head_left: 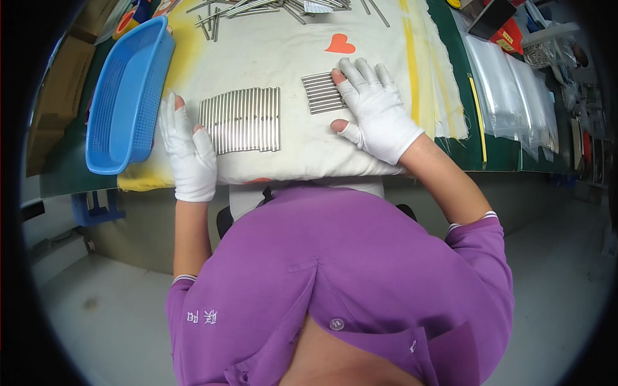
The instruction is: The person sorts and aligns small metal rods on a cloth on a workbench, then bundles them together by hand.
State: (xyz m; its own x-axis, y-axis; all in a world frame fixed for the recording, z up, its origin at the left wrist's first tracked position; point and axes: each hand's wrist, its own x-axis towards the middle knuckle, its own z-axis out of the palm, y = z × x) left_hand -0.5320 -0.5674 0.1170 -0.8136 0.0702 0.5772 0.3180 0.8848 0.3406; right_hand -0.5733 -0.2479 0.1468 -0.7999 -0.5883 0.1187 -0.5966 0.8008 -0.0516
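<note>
Many slim metal rods (pixel 241 121) lie side by side, upright in the picture, as a flat row on the white cloth (pixel 293 164). My left hand (pixel 190 151), in a white glove with bare thumb and index tips, rests along this row's left edge with its fingers stretched out. To the right, a smaller set of metal rods (pixel 320 94) lies crosswise. Over its right end, my gloved right hand (pixel 376 109) is spread flat, its index fingertip at the rods and its thumb apart below them. The palm hides that end of the set.
A blue plastic basket (pixel 145 96) stands left of my left hand. Loose metal rods (pixel 254 9) are heaped at the far edge. A red heart print (pixel 340 44) marks the cloth. Clear plastic bags (pixel 505 90) lie on the green tabletop at right. Cardboard boxes (pixel 61 90) stand far left.
</note>
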